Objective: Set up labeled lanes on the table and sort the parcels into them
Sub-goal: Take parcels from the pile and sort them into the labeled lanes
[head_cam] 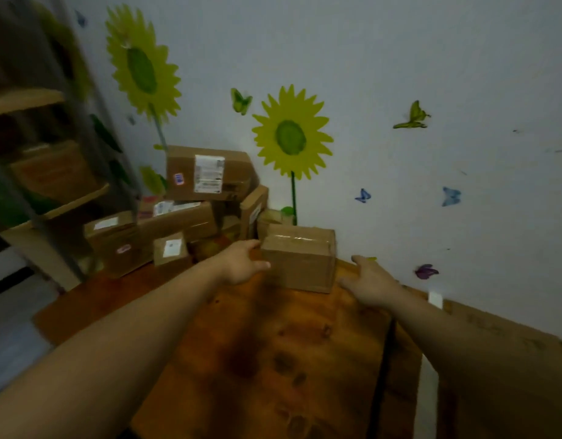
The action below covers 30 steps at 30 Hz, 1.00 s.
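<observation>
You are facing a pale wall [431, 74] that is filling most of the view. A tall sunflower sticker [142, 68] is showing far left, and a smaller sunflower sticker [290, 136] is showing in the middle. Little butterfly stickers [412, 117] are sitting to the right. A blurred shelf rack [26, 99] is standing far left, above grey floor [10, 327]. A wooden table [273, 350] is sitting near you. The light is looking dim.
</observation>
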Available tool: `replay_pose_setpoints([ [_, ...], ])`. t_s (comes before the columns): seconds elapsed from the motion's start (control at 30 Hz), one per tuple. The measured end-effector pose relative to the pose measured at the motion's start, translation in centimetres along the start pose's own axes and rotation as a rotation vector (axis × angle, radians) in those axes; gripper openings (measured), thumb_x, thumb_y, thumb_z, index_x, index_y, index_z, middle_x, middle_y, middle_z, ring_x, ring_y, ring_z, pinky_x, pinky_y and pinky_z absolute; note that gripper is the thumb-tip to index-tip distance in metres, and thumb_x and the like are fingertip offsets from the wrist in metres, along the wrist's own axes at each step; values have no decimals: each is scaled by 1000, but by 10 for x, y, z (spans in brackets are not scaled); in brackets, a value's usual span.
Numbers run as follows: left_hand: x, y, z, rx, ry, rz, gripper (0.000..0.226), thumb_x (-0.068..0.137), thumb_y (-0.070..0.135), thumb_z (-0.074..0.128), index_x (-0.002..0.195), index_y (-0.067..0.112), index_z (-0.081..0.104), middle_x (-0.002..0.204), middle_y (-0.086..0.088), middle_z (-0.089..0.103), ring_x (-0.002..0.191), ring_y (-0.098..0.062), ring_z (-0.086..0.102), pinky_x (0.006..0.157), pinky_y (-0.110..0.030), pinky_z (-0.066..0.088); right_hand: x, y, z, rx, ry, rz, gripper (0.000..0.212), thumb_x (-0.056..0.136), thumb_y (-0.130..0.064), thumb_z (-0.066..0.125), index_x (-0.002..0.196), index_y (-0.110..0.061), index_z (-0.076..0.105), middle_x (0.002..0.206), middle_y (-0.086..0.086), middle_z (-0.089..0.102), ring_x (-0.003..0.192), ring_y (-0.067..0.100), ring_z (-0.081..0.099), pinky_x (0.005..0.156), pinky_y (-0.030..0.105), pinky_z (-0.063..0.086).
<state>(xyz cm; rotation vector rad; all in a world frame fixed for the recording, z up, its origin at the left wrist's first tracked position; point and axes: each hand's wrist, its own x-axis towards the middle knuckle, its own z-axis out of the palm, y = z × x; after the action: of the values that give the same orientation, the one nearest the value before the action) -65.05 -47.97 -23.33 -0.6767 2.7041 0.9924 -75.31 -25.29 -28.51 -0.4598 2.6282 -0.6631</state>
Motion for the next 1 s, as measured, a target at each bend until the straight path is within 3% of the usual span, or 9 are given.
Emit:
replay_pose_setpoints([
  [0.17,109,-21,2,10,-51,43,64,87,36,63,141,13,38,142,-8,45,128,-25,45,102,-31,36,63,-7,24,100,65,208,78,91,-49,54,151,-15,17,156,9,21,137,29,33,109,40,35],
  [0.3,198,-51,11,-122,-157,82,51,82,47,63,126,22,55,128,-3,59,112,-20,57,99,-38,44,106,-39,53,256,141,280,67,94,-35,56,148,-11,24,148,11,33,131,27,38,106,38,37],
  [0.4,237,-71,26,-190,-229,48,85,70,74,47,136,21,44,138,-6,49,122,-26,48,102,-44,40,124,-50,73,433,242,278,69,83,-41,64,142,-24,33,135,6,45,118,21,49,99,43,47],
  [0.53,217,-63,19,-138,-357,53,53,94,41,50,136,11,44,138,-11,46,122,-29,48,95,-32,40,118,-48,80,447,266,420,88,73,-64,59,142,-18,32,136,9,42,124,31,45,101,49,43],
  [0.63,206,-64,13,-260,-413,33,48,91,49,51,129,20,46,129,-9,53,109,-30,55,91,-38,46,95,-49,79,450,251,488,80,84,-71,41,147,-22,29,144,12,42,130,33,41,108,47,36],
  [0.77,177,-83,10,-385,-586,-175,61,84,77,21,114,32,50,109,-9,56,99,-34,56,86,-51,51,49,-51,88,696,134,583,73,91,-69,15,136,-22,48,137,12,51,125,32,48,107,43,36],
  [0.83,153,-94,20,-364,-608,-176,47,92,64,27,108,29,54,103,-5,56,93,-28,55,80,-46,51,24,-55,100,741,45,619,73,87,-73,18,121,-22,57,122,11,60,108,30,59,92,41,48],
  [0.9,127,-101,32,-322,-570,-155,31,97,40,44,123,23,52,115,-6,58,95,-23,56,77,-40,51,8,-53,119,647,-4,603,73,84,-71,34,121,-13,58,115,12,65,91,22,63,82,36,53],
  [1.0,96,-107,42,-296,-451,-112,44,95,17,53,137,17,42,133,-9,53,113,-25,54,71,-27,46,-9,-44,142,483,68,535,55,96,-49,43,133,-9,47,114,9,63,89,18,60,68,27,47],
])
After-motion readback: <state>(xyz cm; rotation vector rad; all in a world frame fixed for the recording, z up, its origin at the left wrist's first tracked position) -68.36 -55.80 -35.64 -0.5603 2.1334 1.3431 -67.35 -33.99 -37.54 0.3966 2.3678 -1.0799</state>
